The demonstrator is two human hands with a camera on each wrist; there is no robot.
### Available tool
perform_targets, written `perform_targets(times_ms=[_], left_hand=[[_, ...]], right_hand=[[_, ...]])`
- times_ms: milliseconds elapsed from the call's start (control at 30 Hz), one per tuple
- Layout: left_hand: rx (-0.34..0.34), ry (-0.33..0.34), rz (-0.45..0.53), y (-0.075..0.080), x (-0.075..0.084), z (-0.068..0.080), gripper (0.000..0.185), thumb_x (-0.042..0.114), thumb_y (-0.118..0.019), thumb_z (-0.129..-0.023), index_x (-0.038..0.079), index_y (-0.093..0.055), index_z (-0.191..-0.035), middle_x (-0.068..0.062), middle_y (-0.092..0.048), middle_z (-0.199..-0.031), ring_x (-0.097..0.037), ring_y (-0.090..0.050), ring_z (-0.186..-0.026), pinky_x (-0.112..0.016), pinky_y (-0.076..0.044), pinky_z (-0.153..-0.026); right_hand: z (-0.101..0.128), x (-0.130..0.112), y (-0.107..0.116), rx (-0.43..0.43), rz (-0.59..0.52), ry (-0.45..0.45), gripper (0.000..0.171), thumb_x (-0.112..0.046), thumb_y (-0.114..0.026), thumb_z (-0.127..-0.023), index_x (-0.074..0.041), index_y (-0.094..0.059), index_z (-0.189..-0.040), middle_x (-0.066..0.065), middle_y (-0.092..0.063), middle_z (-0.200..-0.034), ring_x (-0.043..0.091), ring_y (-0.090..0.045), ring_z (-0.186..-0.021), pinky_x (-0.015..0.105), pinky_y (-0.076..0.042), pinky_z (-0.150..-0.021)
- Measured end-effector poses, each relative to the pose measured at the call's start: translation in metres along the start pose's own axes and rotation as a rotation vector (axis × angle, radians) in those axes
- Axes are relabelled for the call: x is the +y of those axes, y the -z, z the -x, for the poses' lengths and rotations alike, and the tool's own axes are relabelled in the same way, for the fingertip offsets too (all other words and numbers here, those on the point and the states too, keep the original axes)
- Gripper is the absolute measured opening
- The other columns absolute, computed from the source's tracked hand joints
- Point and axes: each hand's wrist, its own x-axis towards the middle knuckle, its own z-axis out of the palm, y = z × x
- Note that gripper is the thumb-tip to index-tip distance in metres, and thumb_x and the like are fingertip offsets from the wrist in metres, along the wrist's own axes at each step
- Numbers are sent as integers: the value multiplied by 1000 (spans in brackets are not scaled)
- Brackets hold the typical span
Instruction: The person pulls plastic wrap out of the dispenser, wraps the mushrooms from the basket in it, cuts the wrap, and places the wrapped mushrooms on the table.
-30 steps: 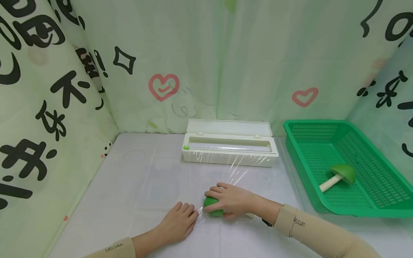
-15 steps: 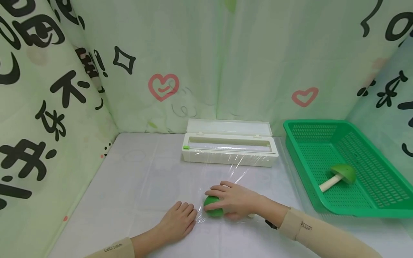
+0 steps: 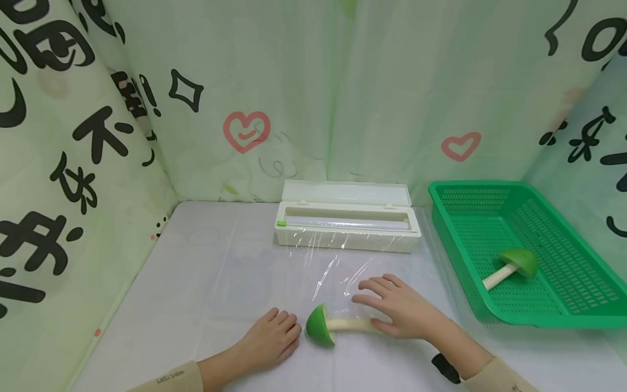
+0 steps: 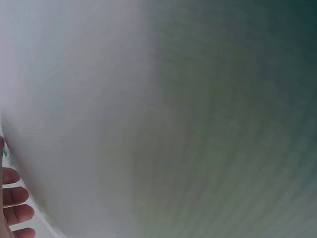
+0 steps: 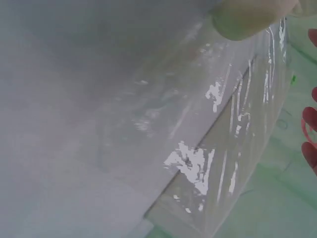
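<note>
I see the toy mushroom (image 3: 327,325) lying on its side on the cling film (image 3: 338,272) near the bench's front edge, long axis running left to right, green cap toward my left hand (image 3: 271,340) and pale stem under my right hand (image 3: 404,310). The right grip is spread, fingers straight, thumb and palm edge against the stem's end. The left lies flat and relaxed just beside the cap, holding nothing.

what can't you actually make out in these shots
- Left wrist view: almost all blur; only fingertips show at the left edge, so the left hand's contact is unreadable there.
- Right wrist view: the toy mushroom is not visible, only glare on the plastic wrap.
- Head view: the stem's far end is covered by the right hand, and the wrap's edges are too clear to trace.
</note>
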Motion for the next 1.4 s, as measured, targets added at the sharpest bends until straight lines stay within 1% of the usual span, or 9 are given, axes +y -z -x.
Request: perform_targets(times_ms=[167, 233, 367, 467, 600, 800, 967, 1167, 1400], left_hand=[[-30, -1, 36, 1, 6, -1, 31, 46, -45, -89, 17, -53, -93, 4, -48, -89, -12, -43, -79, -29, -37, -76], [-29, 3, 33, 2, 8, -2, 28, 44, -44, -89, 18, -53, -93, 4, -48, -88, -12, -43, -78, -28, -37, -75], [-33, 21, 22, 2, 10, -3, 22, 39, -45, -90, 19, -53, -92, 5, -46, -86, -11, -41, -76, -27, -37, -73], [-45, 19, 19, 3, 9, -3, 20, 37, -45, -91, 19, -53, -93, 5, -46, -87, -11, -41, -76, -26, -36, -73], [-49, 9, -1, 3, 9, -3, 18, 35, -46, -91, 18, -52, -93, 5, -46, -87, -11, -42, -76, -26, -36, -73], [-63, 11, -35, 3, 8, -3, 14, 30, -49, -89, 18, -52, -93, 5, -46, -85, -11, -42, -75, -26, -35, -71], [-68, 8, -60, 4, 7, -3, 12, 28, -50, -87, 17, -53, -92, 5, -47, -85, -11, -41, -73, -25, -35, -70], [-71, -2, -64, 3, 7, -4, 11, 28, -50, -88, 18, -53, -92, 5, -45, -83, -11, -39, -71, -25, -34, -70], [-67, 0, -18, 4, 6, -3, 12, 28, -54, -86, 17, -54, -91, 5, -44, -80, -11, -39, -69, -25, -33, -68]], right_hand=[[25, -18, -14, 8, -32, -26, 50, -30, -75, -68, -19, -56, -113, -2, -55, -103, 15, -53, -92, 36, -44, -79], [29, -22, -19, -17, -42, -48, 43, -26, -74, -70, -19, -57, -109, -5, -55, -96, 11, -53, -84, 31, -44, -75], [32, -26, -24, -66, -86, -112, 32, -19, -70, -75, -16, -58, -105, -9, -54, -89, 8, -51, -76, 29, -44, -70], [32, -25, -25, -92, -112, -151, 31, -17, -68, -78, -13, -58, -107, -8, -56, -89, 8, -51, -76, 28, -44, -69], [32, -23, -26, -89, -112, -201, 31, -16, -66, -79, -12, -56, -108, -8, -56, -88, 7, -51, -76, 26, -43, -68], [28, -21, -29, -74, -117, -270, 26, -14, -67, -76, -13, -58, -101, -8, -57, -86, 8, -52, -74, 26, -43, -65], [26, -20, -28, -119, -158, -329, 25, -14, -64, -80, -11, -59, -104, -6, -56, -86, 8, -52, -75, 28, -44, -64], [24, -20, -25, -156, -184, -356, 24, -14, -63, -83, -13, -59, -106, -7, -55, -88, 8, -51, -76, 29, -44, -65], [26, -20, -26, -119, -175, -337, 25, -15, -64, -81, -13, -60, -105, -6, -56, -90, 9, -52, -77, 29, -45, -65]])
